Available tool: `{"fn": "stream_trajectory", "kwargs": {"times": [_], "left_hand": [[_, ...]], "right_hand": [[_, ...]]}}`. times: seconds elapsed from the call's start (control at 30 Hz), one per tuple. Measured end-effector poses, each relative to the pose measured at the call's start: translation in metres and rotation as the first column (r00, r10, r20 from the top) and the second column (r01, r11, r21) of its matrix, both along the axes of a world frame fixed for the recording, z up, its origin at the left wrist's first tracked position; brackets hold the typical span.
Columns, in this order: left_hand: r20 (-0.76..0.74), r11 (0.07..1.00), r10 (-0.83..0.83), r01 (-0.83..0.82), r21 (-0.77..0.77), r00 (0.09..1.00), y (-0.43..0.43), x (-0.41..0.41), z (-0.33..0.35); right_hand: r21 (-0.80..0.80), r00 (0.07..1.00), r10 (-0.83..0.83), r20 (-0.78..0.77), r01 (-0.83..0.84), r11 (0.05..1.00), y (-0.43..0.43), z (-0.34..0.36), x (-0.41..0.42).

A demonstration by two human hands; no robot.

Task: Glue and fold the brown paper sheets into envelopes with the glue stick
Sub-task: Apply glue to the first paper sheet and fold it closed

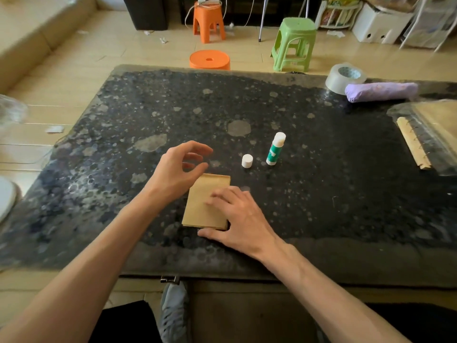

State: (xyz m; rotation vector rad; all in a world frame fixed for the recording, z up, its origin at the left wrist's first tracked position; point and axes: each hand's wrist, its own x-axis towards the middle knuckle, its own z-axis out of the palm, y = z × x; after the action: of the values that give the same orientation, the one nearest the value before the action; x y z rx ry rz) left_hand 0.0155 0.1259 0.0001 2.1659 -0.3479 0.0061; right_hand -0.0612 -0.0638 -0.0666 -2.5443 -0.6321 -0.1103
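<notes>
A folded brown paper envelope [197, 206] lies flat on the dark speckled table [309, 194], near the front edge. My right hand [239, 219] rests on its right half with straight, blurred fingers pressing it, the thumb along its near edge. My left hand [180, 167] hovers just above its far left corner, fingers loosely curled, holding nothing. The glue stick [275, 149] stands uncapped a little beyond and to the right. Its white cap [247, 161] sits beside it on the left.
A clear bag with brown paper sheets [427, 134] lies at the right edge. A tape roll [345, 76] and a purple folded umbrella [380, 91] lie at the far right. Orange [209, 60] and green [294, 43] stools stand past the table.
</notes>
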Motion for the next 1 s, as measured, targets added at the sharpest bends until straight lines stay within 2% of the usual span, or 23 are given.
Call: {"fn": "stream_trajectory", "kwargs": {"times": [0.2, 0.4, 0.6, 0.73, 0.83, 0.93, 1.0], "left_hand": [[0.001, 0.999, 0.023, -0.023, -0.027, 1.0, 0.014, -0.003, 0.002], [0.003, 1.0, 0.02, -0.02, -0.02, 1.0, 0.011, -0.002, 0.003], [-0.002, 1.0, -0.003, 0.003, 0.002, 1.0, 0.008, -0.002, 0.002], [-0.019, 0.999, -0.033, 0.033, -0.007, 0.999, 0.008, -0.004, 0.001], [-0.027, 0.994, -0.103, 0.103, 0.022, 0.994, 0.004, -0.008, 0.0], [-0.04, 0.974, -0.151, 0.155, 0.166, 0.988, 0.0, -0.008, -0.007], [-0.049, 0.946, -0.152, 0.16, 0.281, 0.987, -0.003, -0.008, -0.013]], "right_hand": [[-0.102, 0.985, 0.053, 0.164, -0.036, 0.994, 0.005, -0.001, -0.009], [-0.169, 0.958, 0.131, 0.257, -0.089, 0.982, 0.01, 0.012, -0.015], [-0.164, 0.96, 0.122, 0.25, -0.083, 0.983, 0.011, 0.016, -0.018], [-0.112, 0.971, 0.096, 0.217, -0.073, 0.991, 0.007, 0.016, -0.02], [-0.057, 0.961, 0.082, 0.264, -0.069, 0.996, -0.004, 0.019, -0.024], [0.085, 0.949, 0.001, 0.316, -0.03, 0.996, -0.024, 0.02, -0.024], [0.188, 0.952, -0.078, 0.295, 0.022, 0.982, -0.042, 0.019, -0.022]]}}
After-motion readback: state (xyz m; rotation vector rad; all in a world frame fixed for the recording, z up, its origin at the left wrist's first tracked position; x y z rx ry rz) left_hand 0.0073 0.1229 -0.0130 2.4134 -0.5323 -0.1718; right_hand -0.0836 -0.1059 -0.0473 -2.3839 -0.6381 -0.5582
